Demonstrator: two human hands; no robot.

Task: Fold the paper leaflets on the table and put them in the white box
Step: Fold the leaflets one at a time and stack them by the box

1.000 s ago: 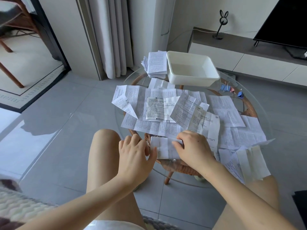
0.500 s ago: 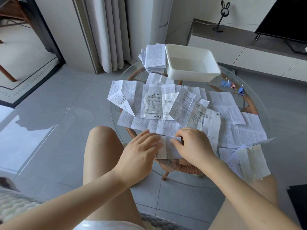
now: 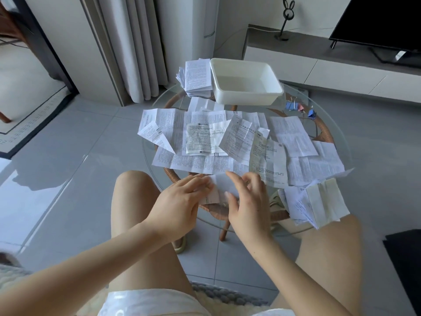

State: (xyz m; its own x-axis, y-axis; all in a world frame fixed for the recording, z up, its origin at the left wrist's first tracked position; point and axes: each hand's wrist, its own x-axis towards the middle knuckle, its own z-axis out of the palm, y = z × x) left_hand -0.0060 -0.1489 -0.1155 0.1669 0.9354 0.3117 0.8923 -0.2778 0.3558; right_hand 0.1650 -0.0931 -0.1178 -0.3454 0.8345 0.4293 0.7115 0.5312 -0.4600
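Observation:
A small folded leaflet (image 3: 219, 187) lies at the near edge of the round glass table (image 3: 328, 124), between my hands. The straight fingers of my left hand (image 3: 182, 201) press on its left part. My right hand (image 3: 248, 201) pinches its right part with thumb and curled fingers. Several unfolded printed leaflets (image 3: 205, 137) cover the middle of the table. The white box (image 3: 246, 99) stands empty at the far edge. Left of it sits a stack of folded leaflets (image 3: 197, 78).
A loose pile of half-folded leaflets (image 3: 316, 201) overhangs the table's near right edge above my right knee. Coloured binder clips (image 3: 293, 106) lie right of the box. My bare knees flank the table; a TV cabinet (image 3: 341, 71) stands behind it.
My left hand slid from beside the leaflet onto its left part, fingers straightening. My right hand lifted its fingers off the paper and now holds it by the right part.

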